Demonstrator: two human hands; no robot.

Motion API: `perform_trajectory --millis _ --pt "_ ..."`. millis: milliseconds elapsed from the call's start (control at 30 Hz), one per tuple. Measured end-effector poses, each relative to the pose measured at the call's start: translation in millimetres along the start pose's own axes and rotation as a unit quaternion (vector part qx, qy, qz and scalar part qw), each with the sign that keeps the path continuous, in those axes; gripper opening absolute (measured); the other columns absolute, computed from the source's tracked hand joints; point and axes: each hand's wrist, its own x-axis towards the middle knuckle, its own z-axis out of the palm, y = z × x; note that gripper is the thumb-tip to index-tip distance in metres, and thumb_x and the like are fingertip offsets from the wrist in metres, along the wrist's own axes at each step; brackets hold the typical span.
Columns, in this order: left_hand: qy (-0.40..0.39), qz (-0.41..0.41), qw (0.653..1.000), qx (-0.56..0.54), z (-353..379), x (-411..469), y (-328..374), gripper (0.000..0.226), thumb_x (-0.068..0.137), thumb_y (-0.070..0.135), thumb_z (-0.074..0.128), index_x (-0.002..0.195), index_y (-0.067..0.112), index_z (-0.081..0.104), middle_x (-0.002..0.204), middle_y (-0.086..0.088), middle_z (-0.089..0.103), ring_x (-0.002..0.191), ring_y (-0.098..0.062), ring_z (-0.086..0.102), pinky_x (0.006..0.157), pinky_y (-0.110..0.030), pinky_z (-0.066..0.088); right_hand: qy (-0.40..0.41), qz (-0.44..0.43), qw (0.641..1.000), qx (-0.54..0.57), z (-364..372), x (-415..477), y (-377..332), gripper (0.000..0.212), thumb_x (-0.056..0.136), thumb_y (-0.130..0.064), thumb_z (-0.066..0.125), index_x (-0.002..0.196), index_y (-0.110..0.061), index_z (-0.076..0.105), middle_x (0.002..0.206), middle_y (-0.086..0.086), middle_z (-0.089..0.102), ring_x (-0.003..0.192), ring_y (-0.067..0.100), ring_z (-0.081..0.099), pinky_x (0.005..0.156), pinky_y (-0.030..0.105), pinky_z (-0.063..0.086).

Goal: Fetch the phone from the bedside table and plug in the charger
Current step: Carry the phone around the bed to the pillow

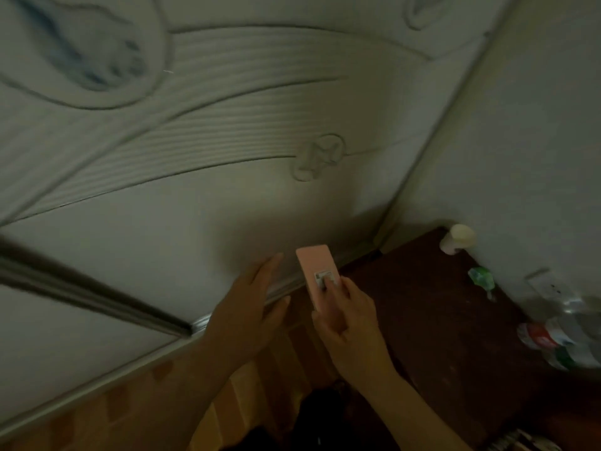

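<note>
- A dim view looks down from head height; a pale mattress (195, 196) with quilted wavy stitching fills the upper and left parts of the frame.
- The right hand (349, 327) sits in the lower centre, its fingers (328, 307) closed around the lower end of a pink phone (317, 271).
- The phone is held upright in the air, back facing the camera, with a small square sticker or ring near its middle, just above the mattress edge.
- The left hand (250, 307) is just left of the phone, fingers spread and open, holding nothing; whether it touches the mattress edge cannot be told.
- A dark wooden bench (439, 314) occupies the lower right, against a pale wall.
- On the bench, at the right edge of the frame, lie blurred plastic bottles (559, 333), a small green object (481, 276) and a pale rounded object (457, 242) in the corner.
- A white wall socket (546, 286) sits on the wall just above the bottles.
- Orange-brown tiled floor (130, 411) shows along the bottom.
</note>
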Motion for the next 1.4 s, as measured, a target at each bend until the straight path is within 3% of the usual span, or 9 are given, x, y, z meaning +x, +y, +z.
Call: perform_trajectory --millis 367,467,533,667,900,1067,1233,1333,1400 --pt "0.178 -0.152 0.972 0.031 -136 -202 -112 0.06 0.087 0.037 0.053 0.14 0.031 0.027 0.147 0.002 0.035 0.131 -0.013 0.035 0.106 -0.025 0.028 -0.175 -0.12 0.976 0.039 152 -57 -165 0.055 0.089 -0.042 0.05 0.139 -0.045 0.028 0.152 -0.01 0.016 0.139 0.016 0.011 0.112 0.042 0.023" --pt "0.231 -0.204 0.951 0.031 -161 -250 -133 0.059 0.087 0.041 0.049 0.141 0.034 0.025 0.148 0.006 0.032 0.131 -0.012 0.035 0.104 -0.029 0.035 -0.235 -0.156 0.959 0.039 190 -69 -202 0.057 0.087 -0.049 0.046 0.139 -0.051 0.022 0.151 -0.015 0.014 0.14 0.015 0.014 0.111 0.046 0.028" --pt "0.254 -0.241 0.936 0.029 -175 -280 -146 0.059 0.087 0.044 0.047 0.141 0.035 0.023 0.149 0.007 0.031 0.124 -0.013 0.043 0.099 -0.031 0.04 -0.263 -0.193 0.945 0.028 215 -75 -223 0.058 0.086 -0.05 0.046 0.139 -0.05 0.021 0.152 -0.013 0.016 0.139 0.012 0.014 0.11 0.038 0.027" --pt "0.307 -0.307 0.9 0.045 -198 -332 -173 0.058 0.088 0.04 0.05 0.14 0.029 0.028 0.148 0.002 0.034 0.127 -0.014 0.04 0.097 -0.022 0.03 -0.33 -0.259 0.908 0.018 265 -85 -266 0.06 0.084 -0.053 0.043 0.14 -0.045 0.024 0.151 -0.011 0.019 0.138 0.01 0.015 0.107 0.032 0.026" --pt "0.354 -0.412 0.839 0.044 -245 -392 -234 0.059 0.087 0.041 0.049 0.14 0.03 0.026 0.149 0.001 0.032 0.122 -0.019 0.046 0.1 -0.033 0.039 -0.436 -0.315 0.842 0.039 363 -90 -346 0.056 0.079 -0.057 0.044 0.132 -0.055 0.025 0.147 -0.004 0.027 0.134 0.015 0.026 0.102 0.048 0.041" --pt "0.375 -0.45 0.807 0.066 -297 -412 -289 0.06 0.088 0.039 0.05 0.141 0.03 0.024 0.15 0.0 0.032 0.132 -0.018 0.035 0.101 -0.029 0.031 -0.463 -0.356 0.809 0.065 444 -76 -408 0.057 0.083 -0.05 0.05 0.135 -0.049 0.028 0.145 -0.005 0.029 0.13 0.015 0.028 0.1 0.036 0.043" --pt "0.39 -0.487 0.778 0.073 -345 -439 -332 0.061 0.087 0.042 0.049 0.14 0.033 0.022 0.15 0.001 0.031 0.124 -0.016 0.043 0.096 -0.029 0.038 -0.476 -0.407 0.776 0.073 514 -71 -472 0.056 0.084 -0.05 0.048 0.135 -0.045 0.026 0.123 -0.025 0.031 0.117 0.008 0.035 0.076 0.01 0.04" --pt "0.424 -0.516 0.74 0.079 -361 -464 -347 0.061 0.084 0.049 0.044 0.139 0.035 0.023 0.148 0.002 0.032 0.109 -0.005 0.045 0.09 -0.024 0.032 -0.508 -0.428 0.744 0.071 553 -82 -506 0.055 0.085 -0.047 0.048 0.137 -0.037 0.035 0.133 -0.013 0.038 0.123 0.016 0.035 0.083 0.012 0.037" --pt "0.438 -0.54 0.714 0.077 -368 -486 -354 0.062 0.082 0.05 0.043 0.139 0.036 0.022 0.148 0.003 0.033 0.122 -0.008 0.039 0.094 -0.027 0.029 -0.537 -0.431 0.724 0.055 578 -96 -527 0.057 0.084 -0.048 0.047 0.138 -0.035 0.035 0.138 -0.003 0.04 0.127 0.018 0.035 0.09 0.021 0.044"
